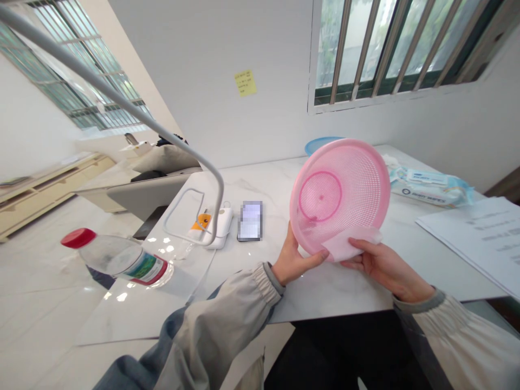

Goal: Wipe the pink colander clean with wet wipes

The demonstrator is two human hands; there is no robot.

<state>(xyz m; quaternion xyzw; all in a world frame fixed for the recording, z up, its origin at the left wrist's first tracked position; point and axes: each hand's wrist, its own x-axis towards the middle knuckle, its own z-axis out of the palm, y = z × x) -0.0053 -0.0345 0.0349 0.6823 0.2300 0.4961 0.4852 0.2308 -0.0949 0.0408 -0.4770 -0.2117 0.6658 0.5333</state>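
A round pink plastic mesh basket (357,189) is tilted up above the table, its open mouth facing me. My left hand (294,257) grips its lower left rim, thumb in front and the fingers mostly hidden behind. At the lower right rim, my right hand (377,262) pinches a white wipe (345,244) folded over the edge, thumb on the inner side and fingers beneath. A blue round plastic piece (319,145) shows partly behind the basket. The pack of body wipes (433,187) lies to the right.
On the white marbled table (276,184) a phone (250,221) lies beside a white device (221,227) with a cable. A red-capped bottle (134,260) stands at the left and printed papers (479,233) lie at the right. A grey curved tube (162,130) crosses the upper left.
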